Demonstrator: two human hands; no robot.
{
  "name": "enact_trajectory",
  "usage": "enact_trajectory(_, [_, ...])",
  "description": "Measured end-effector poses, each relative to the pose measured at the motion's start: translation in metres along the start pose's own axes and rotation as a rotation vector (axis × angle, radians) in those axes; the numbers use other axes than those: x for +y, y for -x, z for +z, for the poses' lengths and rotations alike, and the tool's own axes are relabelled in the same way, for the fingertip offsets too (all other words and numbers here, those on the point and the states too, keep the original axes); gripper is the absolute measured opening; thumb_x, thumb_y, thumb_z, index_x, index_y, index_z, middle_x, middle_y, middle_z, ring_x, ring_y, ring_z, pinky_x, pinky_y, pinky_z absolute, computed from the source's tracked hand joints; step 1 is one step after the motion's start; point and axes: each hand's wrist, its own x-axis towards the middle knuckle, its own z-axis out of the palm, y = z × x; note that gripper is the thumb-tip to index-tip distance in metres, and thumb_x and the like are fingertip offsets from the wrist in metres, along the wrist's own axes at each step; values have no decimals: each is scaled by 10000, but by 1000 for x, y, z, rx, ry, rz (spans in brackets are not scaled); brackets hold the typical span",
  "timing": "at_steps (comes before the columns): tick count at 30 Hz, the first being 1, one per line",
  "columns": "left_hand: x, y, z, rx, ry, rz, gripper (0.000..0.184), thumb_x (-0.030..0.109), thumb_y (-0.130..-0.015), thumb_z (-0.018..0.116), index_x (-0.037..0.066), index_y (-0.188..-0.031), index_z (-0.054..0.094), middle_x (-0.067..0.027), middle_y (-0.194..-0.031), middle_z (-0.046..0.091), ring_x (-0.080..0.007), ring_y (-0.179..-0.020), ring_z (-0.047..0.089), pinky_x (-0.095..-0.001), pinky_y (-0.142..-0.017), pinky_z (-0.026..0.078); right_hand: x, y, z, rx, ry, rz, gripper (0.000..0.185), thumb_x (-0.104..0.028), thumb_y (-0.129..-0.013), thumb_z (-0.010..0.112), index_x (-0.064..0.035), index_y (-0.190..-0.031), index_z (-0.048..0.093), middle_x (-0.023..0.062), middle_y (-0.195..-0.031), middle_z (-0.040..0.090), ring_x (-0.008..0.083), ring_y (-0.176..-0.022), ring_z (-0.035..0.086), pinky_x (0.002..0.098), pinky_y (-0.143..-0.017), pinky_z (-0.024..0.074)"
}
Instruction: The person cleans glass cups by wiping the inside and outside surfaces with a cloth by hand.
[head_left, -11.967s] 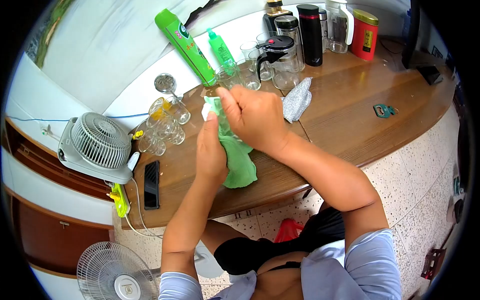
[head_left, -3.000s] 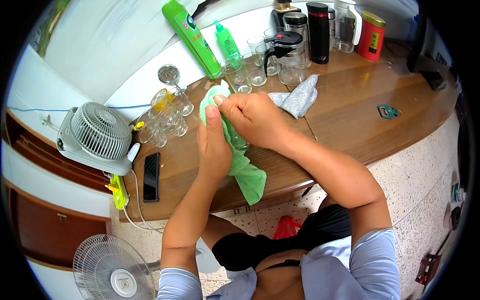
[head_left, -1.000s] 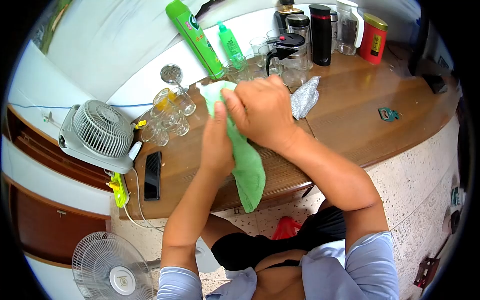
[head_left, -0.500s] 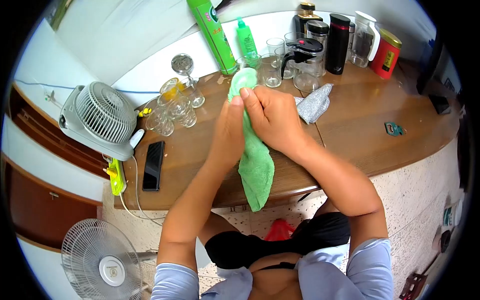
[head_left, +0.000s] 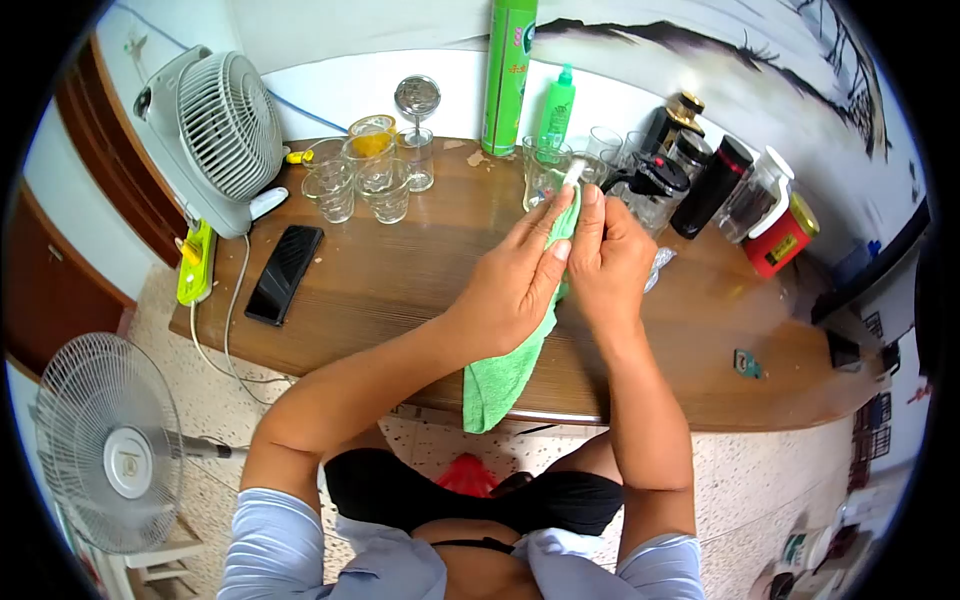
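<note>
My left hand (head_left: pixel 510 290) is closed around a green cloth (head_left: pixel 505 385), with its fingers pointing up and away. My right hand (head_left: pixel 615 250) presses the same cloth from the other side, its thumb raised beside the left fingertips. A small whitish, clear-looking end (head_left: pixel 577 169) shows at the top of the cloth; my fingers hide the rest, so its kind is unclear. The cloth's loose end hangs over the table's front edge. Just behind my hands stand several drinking glasses (head_left: pixel 541 188) and a glass pot with a black lid (head_left: pixel 662 180).
Several upturned glasses (head_left: pixel 388 203) stand left on the wooden table (head_left: pixel 400 270), near a phone (head_left: pixel 285 275), a small fan (head_left: pixel 225 130) and a power strip (head_left: pixel 197 262). Behind are a green spray can (head_left: pixel 508 80), a green bottle (head_left: pixel 557 110), a black flask (head_left: pixel 712 188) and a red tin (head_left: pixel 782 236).
My view has turned to the right. My hands have turned with the cloth, so the pale round end that faced me now shows only as a narrow tip.
</note>
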Motion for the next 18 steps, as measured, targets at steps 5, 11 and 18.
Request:
enact_trajectory(5, [-8, -17, -8, -80, -20, 56, 525, 259, -1156, 428, -13, -1605, 397, -304, -1558, 501, -454, -1448, 501, -462, -1180, 442, 1, 1, -4, -132, -164, 156, 465, -257, -1118, 586, 14, -740, 568, 106, -587, 505, 164, -539, 430, 387, -515, 394])
enact_trajectory(11, [-31, -44, -8, -156, 354, -296, 497, 394, -1155, 405, -14, -1337, 621, -283, -1193, 691, -417, -1127, 652, -459, -942, 508, -2, -3, -15, -80, -214, 77, 464, -252, -1125, 590, -22, -725, 546, 19, -631, 503, 75, -603, 404, 305, -535, 356])
enact_trajectory(18, [-26, -54, -13, -4, 226, -262, 460, 369, -1125, 498, -14, -938, 671, -196, -917, 643, -198, -826, 611, -409, -766, 498, -7, -14, -28, 41, -517, 231, 465, -320, -1135, 576, -128, -714, 534, -67, -624, 423, 23, -537, 361, 243, -485, 247])
